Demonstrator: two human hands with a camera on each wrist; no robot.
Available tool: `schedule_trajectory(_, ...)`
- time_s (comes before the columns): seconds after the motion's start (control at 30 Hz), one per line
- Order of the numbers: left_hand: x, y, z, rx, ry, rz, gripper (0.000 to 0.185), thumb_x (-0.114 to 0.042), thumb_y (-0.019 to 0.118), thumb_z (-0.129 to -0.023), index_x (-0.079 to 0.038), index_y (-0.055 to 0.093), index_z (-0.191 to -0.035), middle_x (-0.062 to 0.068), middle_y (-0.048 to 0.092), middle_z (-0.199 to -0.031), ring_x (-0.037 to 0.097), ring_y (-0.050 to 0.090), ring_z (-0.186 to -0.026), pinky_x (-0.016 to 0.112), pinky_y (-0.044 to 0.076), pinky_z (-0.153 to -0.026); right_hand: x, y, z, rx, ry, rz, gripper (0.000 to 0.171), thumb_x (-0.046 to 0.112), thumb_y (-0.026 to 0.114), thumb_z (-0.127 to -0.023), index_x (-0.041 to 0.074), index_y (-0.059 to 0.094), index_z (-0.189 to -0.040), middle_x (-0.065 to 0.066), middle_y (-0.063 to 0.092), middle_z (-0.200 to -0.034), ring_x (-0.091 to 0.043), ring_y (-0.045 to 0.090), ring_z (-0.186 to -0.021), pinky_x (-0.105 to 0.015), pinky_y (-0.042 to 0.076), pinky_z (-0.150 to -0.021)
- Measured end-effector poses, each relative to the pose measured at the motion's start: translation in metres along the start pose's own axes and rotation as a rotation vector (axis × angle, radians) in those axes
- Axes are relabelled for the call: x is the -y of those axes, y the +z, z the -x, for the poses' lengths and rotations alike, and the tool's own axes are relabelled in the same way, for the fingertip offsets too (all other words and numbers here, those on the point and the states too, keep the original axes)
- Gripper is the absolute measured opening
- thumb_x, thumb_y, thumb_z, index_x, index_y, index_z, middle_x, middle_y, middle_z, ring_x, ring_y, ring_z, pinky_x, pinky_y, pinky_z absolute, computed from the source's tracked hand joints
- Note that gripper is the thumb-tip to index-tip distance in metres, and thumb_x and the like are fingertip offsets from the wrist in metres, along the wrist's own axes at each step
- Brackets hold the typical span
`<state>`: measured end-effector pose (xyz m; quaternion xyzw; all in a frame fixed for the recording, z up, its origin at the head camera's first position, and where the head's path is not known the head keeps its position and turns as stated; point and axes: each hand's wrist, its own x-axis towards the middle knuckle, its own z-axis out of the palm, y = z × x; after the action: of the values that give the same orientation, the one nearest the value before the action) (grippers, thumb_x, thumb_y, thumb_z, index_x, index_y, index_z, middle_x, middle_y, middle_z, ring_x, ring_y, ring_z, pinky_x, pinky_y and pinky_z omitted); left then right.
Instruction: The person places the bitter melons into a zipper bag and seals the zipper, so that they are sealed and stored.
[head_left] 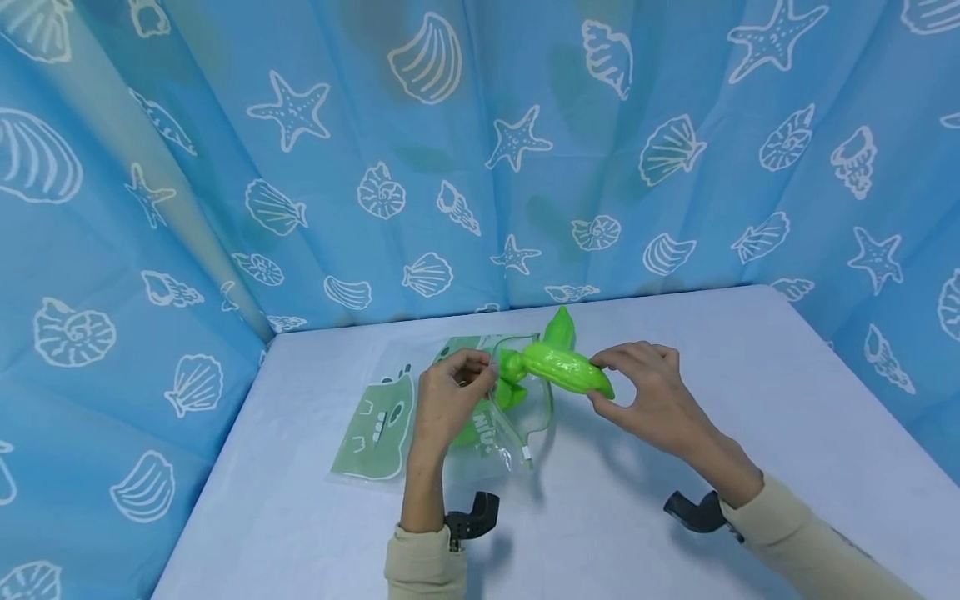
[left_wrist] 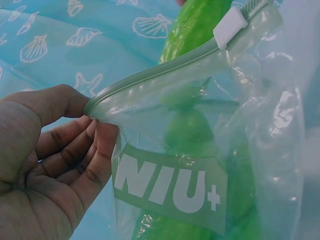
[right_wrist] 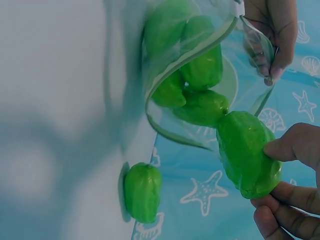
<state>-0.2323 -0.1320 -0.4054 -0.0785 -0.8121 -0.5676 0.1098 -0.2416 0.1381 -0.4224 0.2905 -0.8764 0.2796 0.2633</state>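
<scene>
My left hand [head_left: 471,372] pinches the zipper rim of a clear bag [head_left: 510,417] printed "NIU+" [left_wrist: 170,186] and holds its mouth up off the table. The white slider [left_wrist: 230,25] sits at the far end of the rim. Several green peppers [right_wrist: 200,65] lie inside the bag. My right hand [head_left: 606,381] grips another green pepper [head_left: 562,370] between thumb and fingers, right at the bag's open mouth. In the right wrist view this pepper [right_wrist: 246,152] touches one lying at the opening. One more green pepper [head_left: 561,328] rests on the table behind the bag.
A flat bag with a green cartoon print [head_left: 375,427] lies on the pale table [head_left: 750,375] left of my left hand. Blue curtains with shells and starfish [head_left: 480,150] close off the back and both sides. The loose pepper [right_wrist: 142,192] lies near the table's far edge.
</scene>
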Motion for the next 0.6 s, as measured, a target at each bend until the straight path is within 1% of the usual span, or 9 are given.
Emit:
schedule_trajectory(0.23, 0.001, 0.001, 0.001, -0.002, -0.006, -0.012, 0.01, -0.025, 0.065, -0.085, -0.016, 0.067, -0.09, -0.002, 0.064, -0.078, 0.013, 0.061, -0.065, 0.03, 0.052, -0.06, 0.007, 0.002, -0.001, 0.006, -0.01, -0.004, 0.037, 0.026, 0.077, -0.069, 0.015, 0.065, -0.102, 0.004, 0.06, -0.102, -0.013, 0.051, -0.096, -0.046, 0.025, -0.086)
schedule_trajectory(0.43, 0.0, 0.0, 0.001, -0.005, 0.015, -0.002, 0.011, -0.024, 0.065, -0.086, -0.016, 0.068, -0.092, -0.002, 0.064, -0.078, 0.013, 0.061, -0.065, 0.03, 0.052, -0.06, 0.012, 0.001, -0.005, 0.0, -0.032, -0.01, 0.037, 0.026, 0.076, -0.069, 0.015, 0.065, -0.103, 0.004, 0.061, -0.103, -0.014, 0.051, -0.1, -0.046, 0.026, -0.085)
schedule_trajectory(0.6, -0.001, -0.002, 0.0, -0.007, 0.023, -0.001, 0.013, -0.025, 0.065, -0.086, -0.015, 0.068, -0.093, -0.002, 0.065, -0.079, 0.013, 0.061, -0.065, 0.03, 0.052, -0.06, 0.015, 0.005, -0.007, 0.019, -0.047, -0.017, 0.037, 0.026, 0.074, -0.07, 0.014, 0.064, -0.104, 0.003, 0.06, -0.103, -0.015, 0.05, -0.101, -0.047, 0.026, -0.086)
